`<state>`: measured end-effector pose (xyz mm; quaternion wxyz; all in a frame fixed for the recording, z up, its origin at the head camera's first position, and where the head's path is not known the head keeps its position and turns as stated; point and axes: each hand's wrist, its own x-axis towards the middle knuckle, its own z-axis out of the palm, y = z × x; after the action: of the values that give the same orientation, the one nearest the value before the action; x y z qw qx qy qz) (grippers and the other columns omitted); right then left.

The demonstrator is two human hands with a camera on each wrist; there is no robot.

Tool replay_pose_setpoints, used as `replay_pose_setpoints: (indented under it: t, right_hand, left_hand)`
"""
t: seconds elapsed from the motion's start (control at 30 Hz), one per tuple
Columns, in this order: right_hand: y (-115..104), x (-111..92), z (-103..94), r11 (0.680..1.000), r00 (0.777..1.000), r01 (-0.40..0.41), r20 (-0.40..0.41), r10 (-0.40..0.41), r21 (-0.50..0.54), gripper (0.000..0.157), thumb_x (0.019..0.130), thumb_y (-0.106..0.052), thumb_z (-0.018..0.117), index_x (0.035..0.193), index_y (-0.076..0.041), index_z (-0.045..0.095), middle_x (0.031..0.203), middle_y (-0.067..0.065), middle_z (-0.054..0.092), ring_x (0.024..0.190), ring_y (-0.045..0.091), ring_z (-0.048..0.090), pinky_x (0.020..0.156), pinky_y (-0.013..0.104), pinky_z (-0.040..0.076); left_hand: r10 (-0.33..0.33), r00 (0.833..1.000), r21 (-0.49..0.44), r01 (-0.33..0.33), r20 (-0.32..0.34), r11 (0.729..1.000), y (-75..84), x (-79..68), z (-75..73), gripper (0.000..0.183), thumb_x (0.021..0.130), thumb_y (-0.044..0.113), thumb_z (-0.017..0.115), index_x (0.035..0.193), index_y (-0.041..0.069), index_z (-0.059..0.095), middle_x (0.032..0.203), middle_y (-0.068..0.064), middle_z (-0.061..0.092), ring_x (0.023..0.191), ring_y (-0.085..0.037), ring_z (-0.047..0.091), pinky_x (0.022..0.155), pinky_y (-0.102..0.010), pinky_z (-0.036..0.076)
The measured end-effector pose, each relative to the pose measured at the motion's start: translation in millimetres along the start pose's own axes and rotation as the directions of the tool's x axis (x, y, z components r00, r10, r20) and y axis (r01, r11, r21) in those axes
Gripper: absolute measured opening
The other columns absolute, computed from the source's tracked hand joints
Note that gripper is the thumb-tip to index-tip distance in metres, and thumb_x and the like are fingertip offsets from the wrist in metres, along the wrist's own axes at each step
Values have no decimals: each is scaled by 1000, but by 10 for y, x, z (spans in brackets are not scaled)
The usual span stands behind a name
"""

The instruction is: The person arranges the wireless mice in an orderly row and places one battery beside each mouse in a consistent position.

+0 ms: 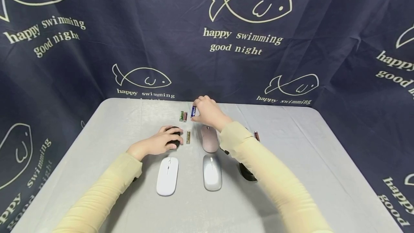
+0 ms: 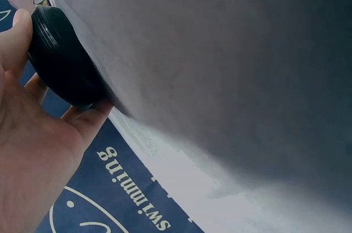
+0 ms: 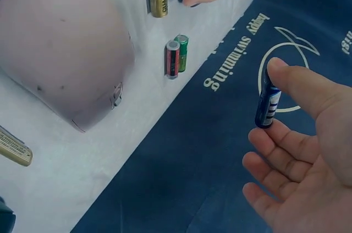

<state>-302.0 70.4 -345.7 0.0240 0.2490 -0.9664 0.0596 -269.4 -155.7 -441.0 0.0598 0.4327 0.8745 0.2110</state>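
My left hand [image 1: 154,144] grips a black computer mouse [image 2: 60,60] at the left of the table, thumb on one side and fingers on the other. Near the table's far edge, my right hand [image 1: 211,113] pinches a blue battery [image 3: 267,105] by its ends between thumb and a fingertip. Just left of that battery, a green battery [image 1: 182,116] and a red-and-black battery [image 1: 185,117] lie side by side. A gold battery [image 1: 188,137] lies to the right of the black mouse. Below my right hand is a pink mouse [image 1: 210,140].
Nearer on the grey table [image 1: 194,211] lie a white mouse [image 1: 167,176] and a silver-grey mouse [image 1: 212,173]. My right sleeve partly covers another black mouse [image 1: 247,173]. A red battery [image 1: 256,136] lies beyond that sleeve. A dark blue printed curtain [image 1: 187,39] hangs behind the table.
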Motion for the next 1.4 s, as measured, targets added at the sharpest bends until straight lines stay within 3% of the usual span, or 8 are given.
replay_pose_setpoints:
  t: [0.7,1.2,1.4]
  right_hand:
    - [-173,-447,-7,991,993,72,-101,-61,110,50,77,-33,77,114,-4,61,112,7,60,114,24,50,101,40,40]
    - [-275,-776,183,970,980,147,-164,-116,192,48,71,-30,80,107,-4,63,103,4,61,104,22,54,92,35,47]
    - [-308,-868,268,966,975,180,-167,-149,187,47,71,-31,80,106,-4,63,103,4,61,104,20,54,95,35,44]
  left_hand:
    - [-15,1000,-3,15,7,1000,-20,12,8,21,89,17,61,110,18,63,141,-16,44,131,-50,27,107,-62,21]
    - [-34,999,-20,34,11,999,-15,5,4,21,90,17,61,110,18,63,142,-16,43,133,-51,25,107,-63,20]
    - [-29,999,-14,29,12,999,-7,4,-9,21,90,15,61,111,17,63,142,-16,43,134,-49,25,108,-62,20]
